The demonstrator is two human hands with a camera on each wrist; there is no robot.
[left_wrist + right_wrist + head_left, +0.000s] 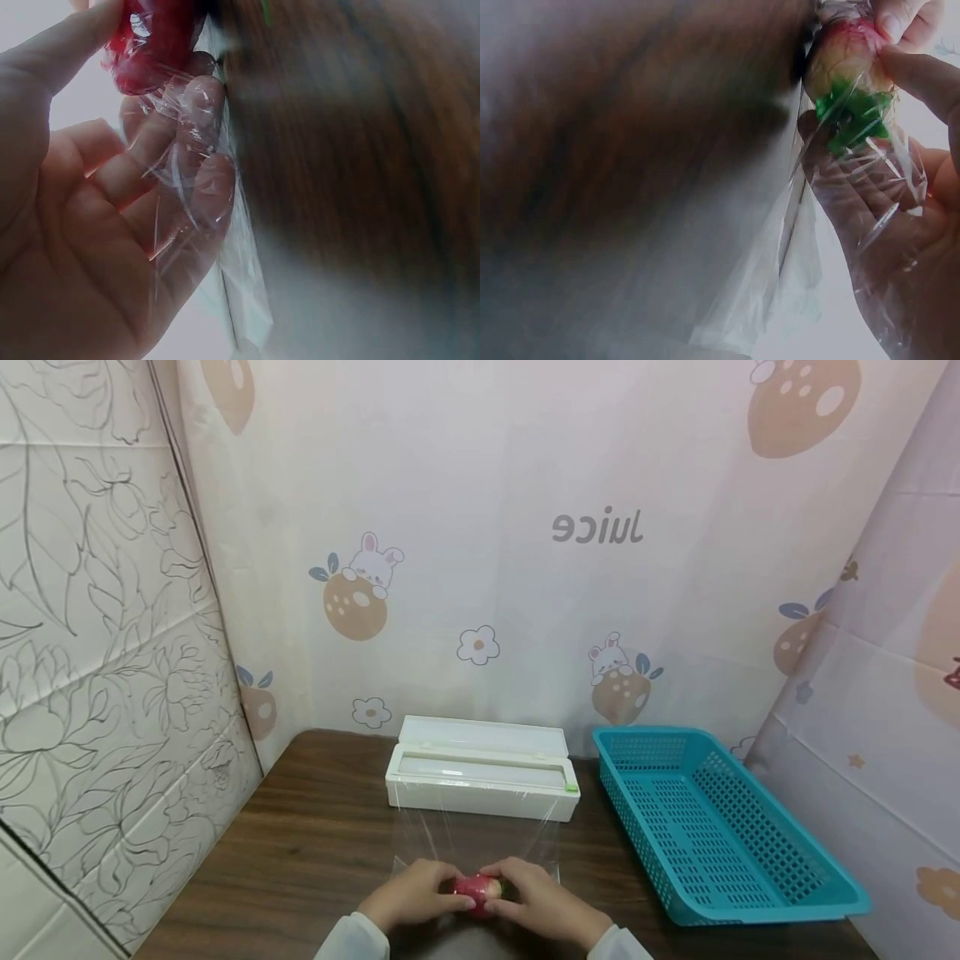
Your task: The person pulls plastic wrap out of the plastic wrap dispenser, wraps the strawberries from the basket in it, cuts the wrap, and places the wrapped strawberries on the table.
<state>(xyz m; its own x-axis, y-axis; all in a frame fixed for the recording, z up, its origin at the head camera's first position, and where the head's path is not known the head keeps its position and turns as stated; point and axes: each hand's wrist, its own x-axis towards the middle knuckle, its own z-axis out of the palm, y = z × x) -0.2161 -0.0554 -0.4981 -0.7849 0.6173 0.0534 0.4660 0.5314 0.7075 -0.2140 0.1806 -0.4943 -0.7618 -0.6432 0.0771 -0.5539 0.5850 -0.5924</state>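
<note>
A small red fruit with a green leafy top [478,888] lies near the table's front edge, wrapped in clear cling film [480,835]. My left hand [414,893] grips its red end [154,45] with film over the fingers. My right hand [534,897] grips the pale end with the green leaves [851,112], film draped over the palm. The film sheet stretches back toward a white cling-film dispenser box [480,774] with its lid open.
A turquoise perforated plastic basket [712,827] stands at the right of the brown wooden table [300,843]. Patterned cloth walls close in on the left, back and right.
</note>
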